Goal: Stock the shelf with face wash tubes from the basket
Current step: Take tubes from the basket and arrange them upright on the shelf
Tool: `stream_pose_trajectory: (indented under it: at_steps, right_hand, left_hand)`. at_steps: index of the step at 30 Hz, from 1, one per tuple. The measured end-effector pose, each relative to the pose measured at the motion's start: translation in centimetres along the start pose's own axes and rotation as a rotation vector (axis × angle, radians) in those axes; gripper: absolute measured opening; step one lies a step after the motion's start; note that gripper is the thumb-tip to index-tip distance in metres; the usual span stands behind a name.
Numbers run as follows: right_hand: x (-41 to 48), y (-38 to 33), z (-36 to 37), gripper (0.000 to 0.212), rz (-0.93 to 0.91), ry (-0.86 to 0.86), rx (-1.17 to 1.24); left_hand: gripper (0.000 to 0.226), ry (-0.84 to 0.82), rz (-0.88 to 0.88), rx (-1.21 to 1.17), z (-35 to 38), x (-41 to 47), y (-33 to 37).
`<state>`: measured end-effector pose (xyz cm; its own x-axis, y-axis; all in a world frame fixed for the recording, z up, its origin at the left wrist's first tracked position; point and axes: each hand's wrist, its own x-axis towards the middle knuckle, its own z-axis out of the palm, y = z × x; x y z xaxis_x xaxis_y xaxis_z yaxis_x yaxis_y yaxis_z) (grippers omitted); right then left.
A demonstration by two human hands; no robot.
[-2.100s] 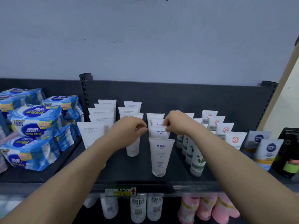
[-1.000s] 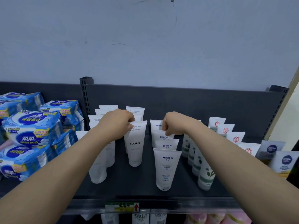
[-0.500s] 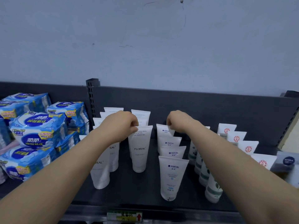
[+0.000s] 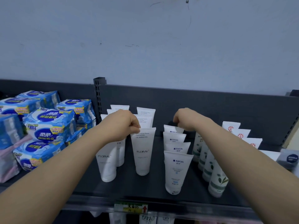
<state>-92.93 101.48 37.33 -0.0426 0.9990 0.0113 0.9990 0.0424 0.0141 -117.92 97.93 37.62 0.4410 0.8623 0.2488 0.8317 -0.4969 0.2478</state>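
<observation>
White face wash tubes stand cap-down in rows on the dark shelf (image 4: 145, 186). My left hand (image 4: 123, 125) pinches the top edge of the front FLORAL tube (image 4: 143, 151) in the second row from the left. Another FLORAL row (image 4: 106, 160) stands just left of it, partly behind my wrist. My right hand (image 4: 186, 119) has its fingers closed on the top of the rearmost Manting tube (image 4: 172, 129). Three more Manting tubes (image 4: 176, 168) line up in front of that one. No basket is in view.
Blue wrapped packs (image 4: 48, 126) are stacked at the left, beyond a slotted upright post (image 4: 98, 94). Right of the Manting row stand green-leaf tubes (image 4: 216, 180), red-logo tubes (image 4: 239, 135) and a Nivea item (image 4: 291, 159). A price label (image 4: 131, 207) hangs on the shelf's front edge.
My left hand has moved from the Manting row to the FLORAL row and taken hold of its front tube. My right hand has stayed at the back of the Manting row.
</observation>
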Motion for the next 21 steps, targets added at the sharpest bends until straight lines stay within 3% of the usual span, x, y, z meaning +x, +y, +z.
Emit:
stream_pose_trajectory:
  at_steps: [5,12,17,21]
  right_hand:
    - [-4.0,-2.3,-1.9,0.035,-0.122,0.121,0.171]
    - [-9.2,-7.0,-2.9,0.024,-0.22,0.049,0.386]
    - [-9.7,-8.7,-1.3,0.023,-0.209,0.083,0.427]
    - [-9.7,-9.8,-0.5,0.019,-0.181,0.114,0.405]
  left_hand:
    - [0.012,0.015,0.023,0.022,-0.5,-2.3,0.1]
    - [0.017,0.008,0.037,0.042,-0.7,-3.4,0.2]
    - [0.032,0.133,-0.01,0.033,-2.2,-5.2,-3.1]
    - [0.035,-0.01,-0.122,0.111,-2.6,-6.6,-5.7]
